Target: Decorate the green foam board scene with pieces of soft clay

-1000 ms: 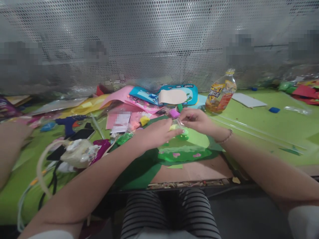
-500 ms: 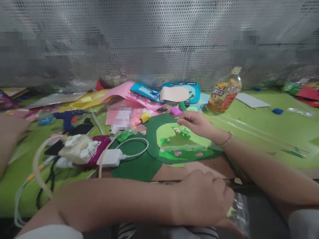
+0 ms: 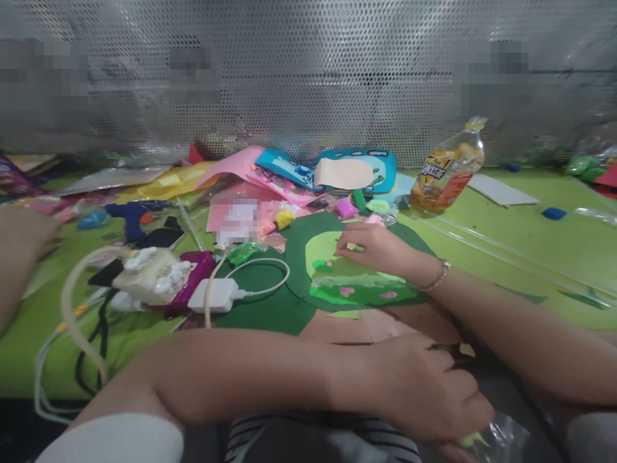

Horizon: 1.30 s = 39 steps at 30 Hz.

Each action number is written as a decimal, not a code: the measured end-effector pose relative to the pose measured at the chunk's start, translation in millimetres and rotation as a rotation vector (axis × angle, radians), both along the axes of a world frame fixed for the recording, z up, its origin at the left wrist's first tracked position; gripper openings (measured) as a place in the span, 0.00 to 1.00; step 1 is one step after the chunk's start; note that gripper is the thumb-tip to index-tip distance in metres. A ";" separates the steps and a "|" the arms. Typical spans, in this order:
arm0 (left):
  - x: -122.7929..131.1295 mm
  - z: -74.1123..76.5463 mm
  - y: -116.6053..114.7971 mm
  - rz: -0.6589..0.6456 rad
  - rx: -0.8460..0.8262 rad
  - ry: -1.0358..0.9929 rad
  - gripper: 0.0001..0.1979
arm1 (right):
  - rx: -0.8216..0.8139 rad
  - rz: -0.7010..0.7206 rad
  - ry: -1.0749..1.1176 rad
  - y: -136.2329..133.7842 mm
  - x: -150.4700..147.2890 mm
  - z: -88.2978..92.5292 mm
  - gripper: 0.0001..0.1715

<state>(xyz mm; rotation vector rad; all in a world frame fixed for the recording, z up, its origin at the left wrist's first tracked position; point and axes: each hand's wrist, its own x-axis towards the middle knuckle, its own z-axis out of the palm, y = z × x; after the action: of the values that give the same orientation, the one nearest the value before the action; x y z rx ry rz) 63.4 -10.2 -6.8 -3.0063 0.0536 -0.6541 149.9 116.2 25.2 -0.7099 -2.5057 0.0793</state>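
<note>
My left hand (image 3: 429, 386) reaches across in front of me, closed on a thin clear plastic bag (image 3: 506, 440) with a bit of yellow-green material in it. Over the light green panel of a paper picture (image 3: 332, 254) is my right hand (image 3: 369, 247), fingers bent and tips pinched together. Whatever may be between those tips is too small to make out, and the hand covers most of a small green figure there. Pink shapes (image 3: 347, 291) dot the picture's green lower strip, and dark green card (image 3: 270, 308) lies around it.
A tilted drink bottle (image 3: 446, 170) stands behind my right hand. To the left are a white charger (image 3: 214, 296) with cables, a power strip (image 3: 157, 276), a phone (image 3: 159, 238) and a blue glue gun (image 3: 128, 218). Another person's arm (image 3: 22, 251) comes in at the left edge.
My right hand has come down and left over the picture, covering the small green figure visible before. My left hand has moved right and lower with the plastic bag.
</note>
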 end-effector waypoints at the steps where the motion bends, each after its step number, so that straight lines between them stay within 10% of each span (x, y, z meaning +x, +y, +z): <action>1: -2.9 3.7 -2.1 0.004 -0.007 0.016 0.21 | 0.001 -0.001 -0.014 -0.1 -0.2 -0.9 0.09; 14: -51.4 6.5 -21.6 0.296 -0.026 0.143 0.07 | 0.002 0.027 -0.143 -6.3 -0.8 -3.1 0.10; 39: -59.3 5.4 8.5 0.023 -0.113 0.106 0.07 | 0.093 -0.049 -0.350 -7.3 -8.7 -2.8 0.17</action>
<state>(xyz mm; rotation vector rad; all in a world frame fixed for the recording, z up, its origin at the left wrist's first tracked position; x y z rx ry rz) 4.0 -1.8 -1.4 -3.1426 -0.0132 -0.5118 141.3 108.9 22.4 -0.8040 -2.7974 -0.1944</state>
